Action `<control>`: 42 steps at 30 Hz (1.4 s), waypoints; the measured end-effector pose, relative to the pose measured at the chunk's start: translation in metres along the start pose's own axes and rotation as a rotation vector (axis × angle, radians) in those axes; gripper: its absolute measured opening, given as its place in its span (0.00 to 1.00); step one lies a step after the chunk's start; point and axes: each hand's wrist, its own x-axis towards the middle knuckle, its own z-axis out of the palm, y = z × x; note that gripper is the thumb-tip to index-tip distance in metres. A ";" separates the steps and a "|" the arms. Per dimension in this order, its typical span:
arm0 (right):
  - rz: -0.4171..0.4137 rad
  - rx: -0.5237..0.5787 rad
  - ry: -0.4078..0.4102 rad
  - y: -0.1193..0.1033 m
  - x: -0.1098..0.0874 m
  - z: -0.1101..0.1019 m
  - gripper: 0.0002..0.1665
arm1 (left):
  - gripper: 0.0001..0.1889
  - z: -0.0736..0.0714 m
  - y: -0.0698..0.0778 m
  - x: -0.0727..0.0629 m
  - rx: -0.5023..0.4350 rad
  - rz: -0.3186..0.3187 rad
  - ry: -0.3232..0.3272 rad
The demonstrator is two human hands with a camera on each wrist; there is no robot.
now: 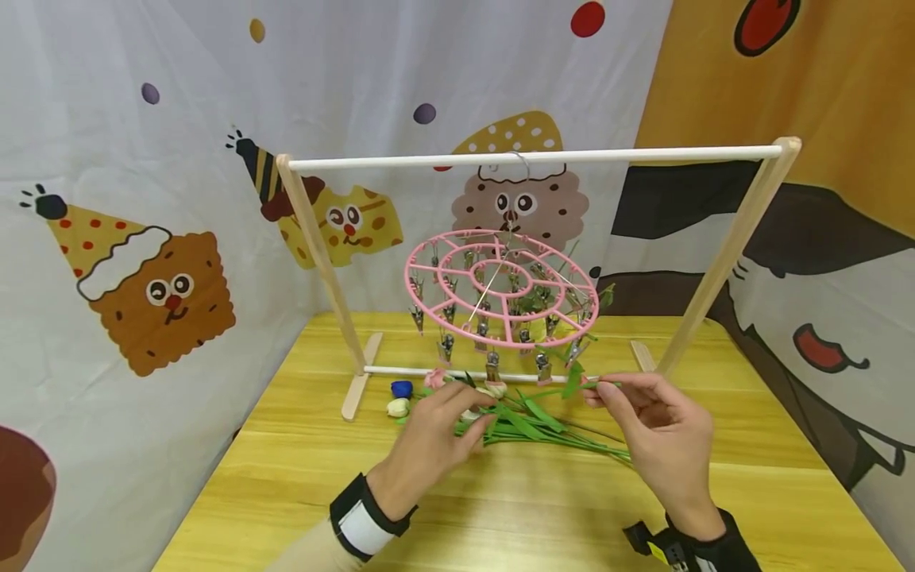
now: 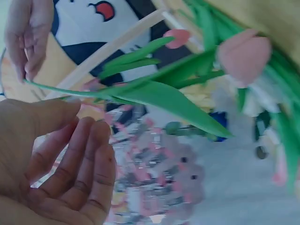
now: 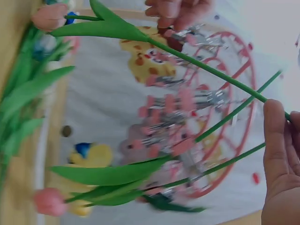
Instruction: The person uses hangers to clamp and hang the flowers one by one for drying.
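My right hand (image 1: pixel 665 429) pinches the tail end of a green stem between thumb and fingers. In the right wrist view this stem runs to a leaf and the pale pink bloom of a tulip (image 3: pixel 49 18). My left hand (image 1: pixel 436 429) is beside the flowers, fingers loosely bent and holding nothing; in the left wrist view the held tulip's long leaf (image 2: pixel 173 101) passes beyond its fingertips. Above the hands hangs a pink round clip hanger (image 1: pixel 500 318) with several metal clips. One clip (image 3: pixel 187 150) grips the stem of another pink tulip (image 3: pixel 50 201).
A wooden stand with a white top rod (image 1: pixel 400 162) carries the hanger by its hook. Loose flowers with green stems (image 1: pixel 543 433) lie across the wooden table (image 1: pixel 500 508), with a blue bloom (image 1: pixel 402 389) and a cream bloom (image 1: pixel 397 407) at their left. A cartoon-printed cloth (image 1: pixel 343 95) hangs behind.
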 end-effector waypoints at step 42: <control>0.221 -0.617 -0.155 0.008 0.004 0.046 0.20 | 0.03 -0.040 0.017 0.043 -0.304 -0.163 0.301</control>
